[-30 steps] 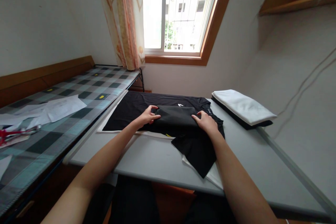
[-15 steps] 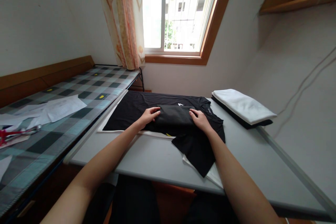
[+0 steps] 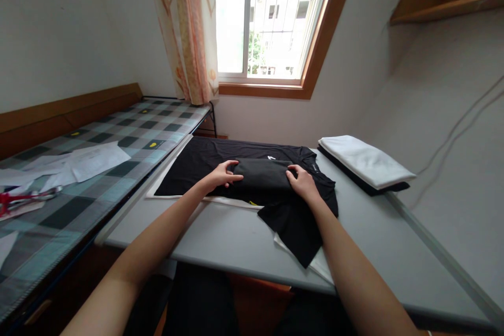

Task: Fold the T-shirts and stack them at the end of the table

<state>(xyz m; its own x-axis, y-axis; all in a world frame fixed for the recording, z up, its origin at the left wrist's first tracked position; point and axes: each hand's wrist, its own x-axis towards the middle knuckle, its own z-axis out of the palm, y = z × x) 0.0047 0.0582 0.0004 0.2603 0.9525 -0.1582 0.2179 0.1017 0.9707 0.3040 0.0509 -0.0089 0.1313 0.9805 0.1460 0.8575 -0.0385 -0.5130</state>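
A black T-shirt [image 3: 197, 163] with a small white logo lies spread sideways on the table. Its near sleeve [image 3: 297, 231] hangs toward the front edge. On top of the shirt rests a smooth black rectangular panel [image 3: 262, 174]; whether it is board or folded cloth I cannot tell. My left hand [image 3: 220, 175] is at the panel's left end, thumb and forefinger spread around it. At the opposite end, my right hand [image 3: 303, 182] grips with thumb and bent fingers. White cloth [image 3: 177, 197] shows beneath the shirt's near edge.
A folded white garment [image 3: 364, 161] sits on a black one [image 3: 366, 186] at the table's back right. The grey table [image 3: 220, 231] adjoins a bed with a checked cover [image 3: 98, 178], where papers [image 3: 98, 160] and a red-handled tool [image 3: 23, 198] lie. A window stands behind.
My left thumb and forefinger have spread farther apart at the panel's left end. My right fingers have shifted slightly on the other end. The shirt and panel look almost unmoved.
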